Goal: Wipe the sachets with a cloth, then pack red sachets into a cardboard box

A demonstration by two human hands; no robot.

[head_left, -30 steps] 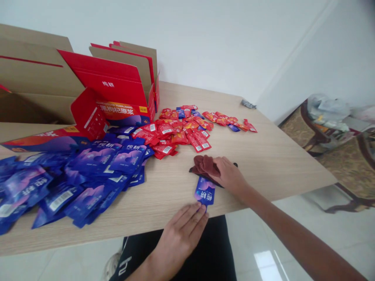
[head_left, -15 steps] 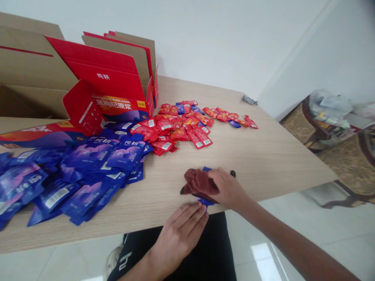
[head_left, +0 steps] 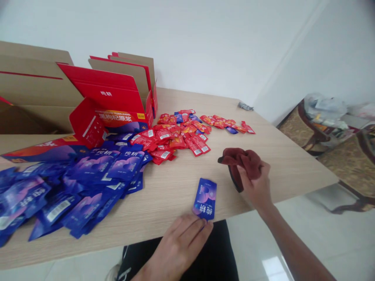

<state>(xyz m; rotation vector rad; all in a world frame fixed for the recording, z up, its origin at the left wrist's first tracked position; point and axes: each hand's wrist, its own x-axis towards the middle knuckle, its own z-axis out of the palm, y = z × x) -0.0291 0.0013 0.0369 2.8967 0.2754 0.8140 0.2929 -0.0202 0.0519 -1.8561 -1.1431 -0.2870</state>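
A single blue sachet (head_left: 206, 198) with white lettering lies flat near the table's front edge. The fingertips of my left hand (head_left: 183, 244) hold its near end, the fingers close together. Up and to the right, my right hand (head_left: 256, 186) is closed round a bunched brown cloth (head_left: 247, 162) with a dark edge hanging down. The cloth is apart from the sachet. At the left lies a large heap of similar blue sachets (head_left: 96, 171), some with their barcodes up.
Open red and brown cartons (head_left: 117, 84) stand at the back left. Smaller red sachets (head_left: 164, 134) are piled beside them, and a row (head_left: 225, 123) stretches right. A grey crumpled scrap (head_left: 245, 106) lies at the far edge. Patterned chairs (head_left: 345, 156) stand to the right, bags on one.
My right hand has lifted the brown cloth off the blue sachet and moved right, uncovering its printed face. My left hand still holds its near end. The view has tilted slightly up.
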